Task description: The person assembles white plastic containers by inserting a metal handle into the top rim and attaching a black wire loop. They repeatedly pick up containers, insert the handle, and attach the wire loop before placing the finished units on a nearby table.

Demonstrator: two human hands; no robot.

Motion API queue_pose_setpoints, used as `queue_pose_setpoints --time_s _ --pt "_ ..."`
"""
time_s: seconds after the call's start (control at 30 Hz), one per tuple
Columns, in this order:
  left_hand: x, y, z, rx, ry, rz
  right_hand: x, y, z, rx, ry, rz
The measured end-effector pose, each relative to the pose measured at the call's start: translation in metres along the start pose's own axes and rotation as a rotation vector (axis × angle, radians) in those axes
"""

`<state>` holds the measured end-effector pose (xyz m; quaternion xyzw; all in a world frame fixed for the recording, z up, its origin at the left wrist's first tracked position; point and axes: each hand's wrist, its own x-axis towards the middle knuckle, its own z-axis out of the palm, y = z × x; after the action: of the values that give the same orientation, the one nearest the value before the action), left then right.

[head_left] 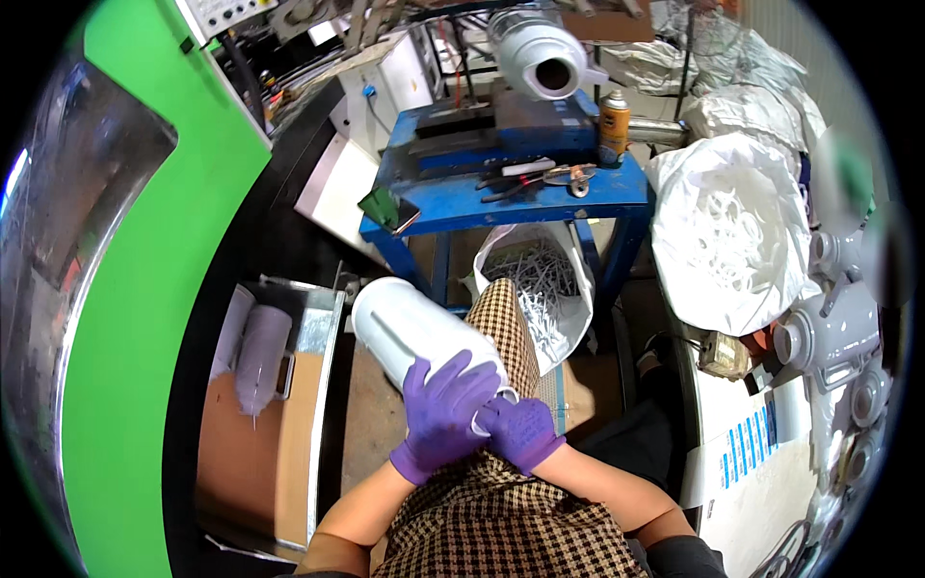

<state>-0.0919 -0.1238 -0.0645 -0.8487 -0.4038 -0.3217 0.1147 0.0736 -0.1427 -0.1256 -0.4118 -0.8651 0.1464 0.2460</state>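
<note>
Lying under left fingers point(417, 380), pale canister point(414, 329), beside right fingers point(499, 414)

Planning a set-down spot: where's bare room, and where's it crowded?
Bare: white bench between blue-striped sheet and looped cable; cardboard in the metal-edged tray, nearer the person than the grey cylinder there.
Crowded: blue table, holding hand tools and a spray can; the bench's right side, lined with grey vessels.

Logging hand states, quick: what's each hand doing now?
Left hand: open, fingers spread on the pale container.
Right hand: curled at its near end; hold cannot be told.
</note>
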Motion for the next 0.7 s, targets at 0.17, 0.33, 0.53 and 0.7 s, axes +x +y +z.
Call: queue_pose_setpoints --time_s 0.17,0.33,0.53,0.7 --pt "0.009 0.003 0.0 -0.014 -0.036 0.102 -0.02 -0.01 -0.026 -0.063 0.181 -0.028" --pt "0.064 0.039 -0.004 -0.199 0.064 0.227 -0.046 -0.023 -0.079 -0.232 0.304 0.18" --pt "0.066 0.048 0.105 -0.316 0.032 0.334 -0.08 0.058 -0.055 0.347 0.111 0.369" --pt "0.064 0.018 0.17 -0.431 0.021 0.124 -0.077 0.061 -0.067 0.264 0.173 0.37"
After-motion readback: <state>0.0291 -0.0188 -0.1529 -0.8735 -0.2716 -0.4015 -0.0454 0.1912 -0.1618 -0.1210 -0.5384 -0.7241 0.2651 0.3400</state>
